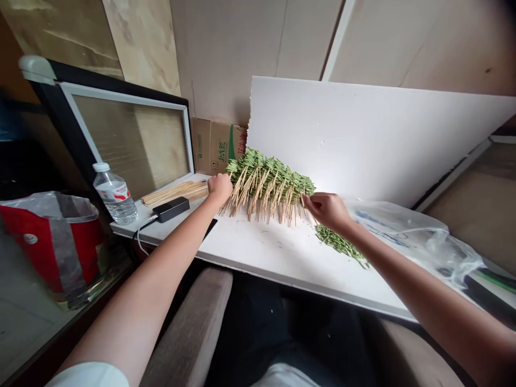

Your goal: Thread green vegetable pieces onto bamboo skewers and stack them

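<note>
A wide pile of green bean pieces on wooden skewers [268, 185] lies on the white table [258, 242], sticks pointing toward me. At the pile's left end is my left hand [220, 188], its fingers closed; what they hold, if anything, is hidden. My right hand [328, 209] is at the right end, thumb and fingers pinched together beside the outermost sticks; whatever is between them is too small to make out. Loose cut green pieces [338, 242] lie just below my right hand. Bare wooden skewers [177, 192] lie left of my left hand.
A water bottle [116, 194] and a black box with a cable [172, 209] stand at the left. Behind are a cardboard box [213, 145] and an upright white board [342, 134]. A clear plastic bag [411, 231] lies right. A red bag [44, 242] is beside the table.
</note>
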Tool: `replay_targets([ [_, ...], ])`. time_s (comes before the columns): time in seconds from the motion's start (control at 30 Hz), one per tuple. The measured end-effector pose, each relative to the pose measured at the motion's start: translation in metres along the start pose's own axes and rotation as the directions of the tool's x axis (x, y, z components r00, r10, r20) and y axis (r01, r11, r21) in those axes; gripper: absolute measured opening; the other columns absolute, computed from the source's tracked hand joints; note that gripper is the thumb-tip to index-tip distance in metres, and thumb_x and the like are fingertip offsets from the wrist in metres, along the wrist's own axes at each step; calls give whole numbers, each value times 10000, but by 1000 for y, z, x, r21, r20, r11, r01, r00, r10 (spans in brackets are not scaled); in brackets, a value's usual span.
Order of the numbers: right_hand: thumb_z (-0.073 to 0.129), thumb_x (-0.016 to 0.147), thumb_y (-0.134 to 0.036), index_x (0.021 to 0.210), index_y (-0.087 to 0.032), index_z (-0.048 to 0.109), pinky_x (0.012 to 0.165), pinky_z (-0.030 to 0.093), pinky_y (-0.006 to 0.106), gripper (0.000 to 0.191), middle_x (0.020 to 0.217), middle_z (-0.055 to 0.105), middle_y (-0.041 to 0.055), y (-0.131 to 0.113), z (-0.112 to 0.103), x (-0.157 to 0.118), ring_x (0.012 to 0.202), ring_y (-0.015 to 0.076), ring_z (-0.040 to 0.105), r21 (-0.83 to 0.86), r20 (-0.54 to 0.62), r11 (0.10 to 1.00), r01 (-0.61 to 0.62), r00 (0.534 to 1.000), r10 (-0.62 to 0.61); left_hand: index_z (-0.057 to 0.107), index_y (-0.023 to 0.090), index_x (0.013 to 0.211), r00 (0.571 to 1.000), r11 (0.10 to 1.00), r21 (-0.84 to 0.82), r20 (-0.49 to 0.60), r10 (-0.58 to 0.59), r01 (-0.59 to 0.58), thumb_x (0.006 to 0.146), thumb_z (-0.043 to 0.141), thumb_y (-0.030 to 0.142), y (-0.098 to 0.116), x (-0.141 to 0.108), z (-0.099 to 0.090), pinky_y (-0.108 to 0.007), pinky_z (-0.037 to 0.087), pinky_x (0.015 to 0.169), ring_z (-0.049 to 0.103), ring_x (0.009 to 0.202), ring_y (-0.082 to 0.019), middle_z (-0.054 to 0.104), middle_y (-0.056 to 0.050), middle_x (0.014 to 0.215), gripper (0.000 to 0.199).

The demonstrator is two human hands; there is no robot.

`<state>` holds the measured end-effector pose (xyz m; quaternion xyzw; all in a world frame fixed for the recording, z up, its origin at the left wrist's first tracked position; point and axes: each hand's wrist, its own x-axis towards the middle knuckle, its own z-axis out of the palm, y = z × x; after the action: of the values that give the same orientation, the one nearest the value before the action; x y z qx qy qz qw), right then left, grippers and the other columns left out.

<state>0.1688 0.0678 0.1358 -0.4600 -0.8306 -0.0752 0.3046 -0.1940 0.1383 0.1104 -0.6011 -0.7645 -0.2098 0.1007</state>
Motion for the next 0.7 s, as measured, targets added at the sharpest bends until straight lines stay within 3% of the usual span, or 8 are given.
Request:
replay_targets([
  [0.27,425,1011,-666,564,-256,600,536,399,350,631,543,583,64,20,-17,-52,489,200,529,94,-25,994,-60,998,63,759,109,1185,997,997,-15,-20,-76,76,1005,560,341,2,12,-1,-455,523,991,687,1167,-400,743,-252,1172,354],
  [0.7,463,999,-685,596,-291,667,510,379,382,600,611,679,74,67,-30,-106,480,225,573,191,-60,962,-197,975,212,749,127,1208,991,992,-16,-50,-126,125,1005,560,348,19,29,-12,-421,543,956,691,1139,-357,750,-216,1182,355],
])
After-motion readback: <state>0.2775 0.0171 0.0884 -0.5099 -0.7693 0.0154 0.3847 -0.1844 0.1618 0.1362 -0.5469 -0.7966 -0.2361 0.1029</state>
